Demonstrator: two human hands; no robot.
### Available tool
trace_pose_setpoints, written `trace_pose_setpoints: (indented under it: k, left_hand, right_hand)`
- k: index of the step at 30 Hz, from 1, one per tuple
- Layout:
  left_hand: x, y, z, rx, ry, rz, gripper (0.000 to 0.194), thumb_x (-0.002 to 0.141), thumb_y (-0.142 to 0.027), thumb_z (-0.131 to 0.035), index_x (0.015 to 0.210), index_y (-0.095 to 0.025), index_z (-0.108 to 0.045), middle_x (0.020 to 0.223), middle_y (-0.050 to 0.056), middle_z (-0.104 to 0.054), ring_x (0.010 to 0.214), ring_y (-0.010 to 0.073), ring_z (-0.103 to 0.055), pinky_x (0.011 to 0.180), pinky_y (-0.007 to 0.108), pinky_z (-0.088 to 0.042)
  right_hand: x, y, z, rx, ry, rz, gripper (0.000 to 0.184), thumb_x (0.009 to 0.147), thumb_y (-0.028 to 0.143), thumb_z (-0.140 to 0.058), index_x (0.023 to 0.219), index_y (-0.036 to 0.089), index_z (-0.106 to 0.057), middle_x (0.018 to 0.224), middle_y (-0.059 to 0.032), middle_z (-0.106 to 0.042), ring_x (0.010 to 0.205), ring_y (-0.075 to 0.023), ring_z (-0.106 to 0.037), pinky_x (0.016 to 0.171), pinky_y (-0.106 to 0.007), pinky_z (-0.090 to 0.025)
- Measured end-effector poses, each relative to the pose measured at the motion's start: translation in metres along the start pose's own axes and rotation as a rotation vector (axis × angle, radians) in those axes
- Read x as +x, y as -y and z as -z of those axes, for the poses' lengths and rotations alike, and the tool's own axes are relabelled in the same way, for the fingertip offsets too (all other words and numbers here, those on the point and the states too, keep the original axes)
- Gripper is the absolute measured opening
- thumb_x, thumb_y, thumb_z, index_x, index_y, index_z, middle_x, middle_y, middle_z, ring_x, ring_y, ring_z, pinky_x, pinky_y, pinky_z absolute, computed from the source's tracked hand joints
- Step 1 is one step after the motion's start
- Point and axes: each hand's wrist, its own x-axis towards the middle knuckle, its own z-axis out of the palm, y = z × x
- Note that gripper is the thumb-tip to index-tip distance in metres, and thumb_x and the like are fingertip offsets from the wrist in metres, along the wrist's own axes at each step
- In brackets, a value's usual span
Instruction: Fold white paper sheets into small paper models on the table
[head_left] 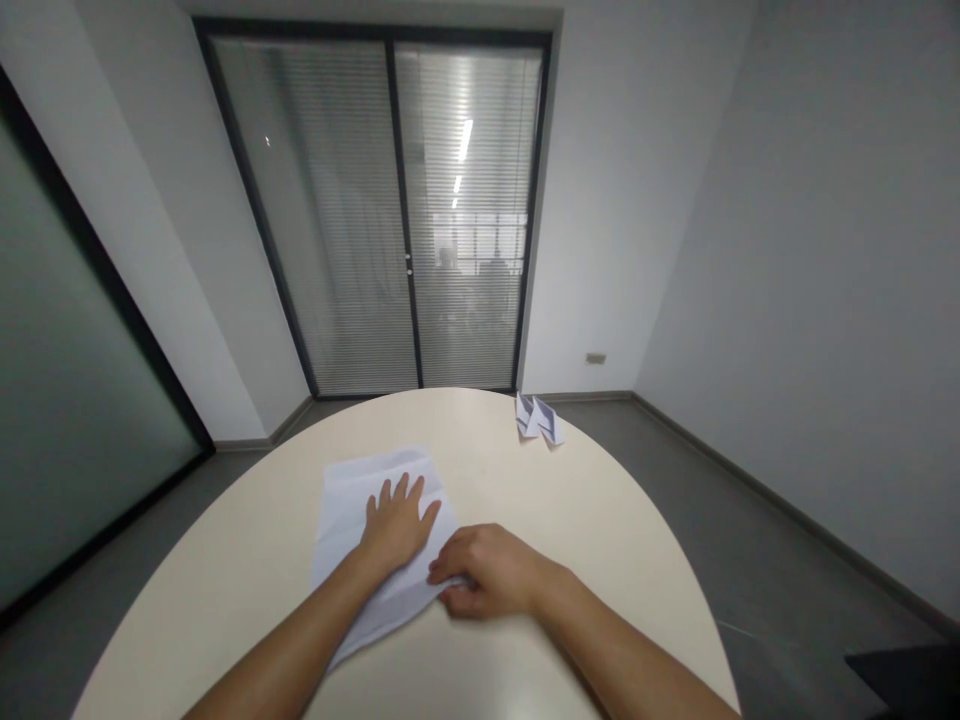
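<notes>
A white sheet of paper (345,500) with faint creases lies on the round table, left of its middle. My left hand (396,525) rests flat on the sheet with its fingers spread. At the paper's near right corner, my right hand (491,570) pinches the edge between thumb and fingers. That corner is lifted slightly and partly hidden in my grip. My left forearm covers some of the sheet's near left side.
The round cream table (600,540) has a curved edge all around. Near its far right edge stand folded paper pieces (538,418). Beyond are a glass door (472,220) with blinds and grey walls. A dark object (911,675) shows at the lower right.
</notes>
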Motion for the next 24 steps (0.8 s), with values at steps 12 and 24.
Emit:
trace_pose_setpoints:
  k: [12,24]
  left_hand:
    - [-0.015,0.035,-0.004,-0.008,-0.06,-0.118,0.057,0.097,-0.046,-0.04,0.149,-0.024,-0.047,0.161,0.011,-0.032,0.149,0.0415,-0.025,0.117,0.063,-0.02]
    - [-0.014,0.045,0.003,-0.09,-0.086,-0.175,0.053,0.097,-0.041,-0.04,0.144,-0.021,-0.053,0.157,0.009,-0.042,0.147,0.0363,-0.031,0.119,0.056,-0.024]
  right_hand:
    - [0.029,-0.072,0.054,-0.469,-0.521,-1.002,0.051,0.093,0.034,-0.056,0.141,0.017,-0.055,0.155,-0.0198,-0.038,0.135,-0.0353,-0.042,0.11,-0.046,-0.033]
    - [0.04,-0.113,0.059,-0.215,-0.615,-1.256,0.044,0.095,0.037,-0.045,0.123,0.011,-0.068,0.124,-0.0244,-0.065,0.116,-0.0338,-0.061,0.096,-0.046,-0.046]
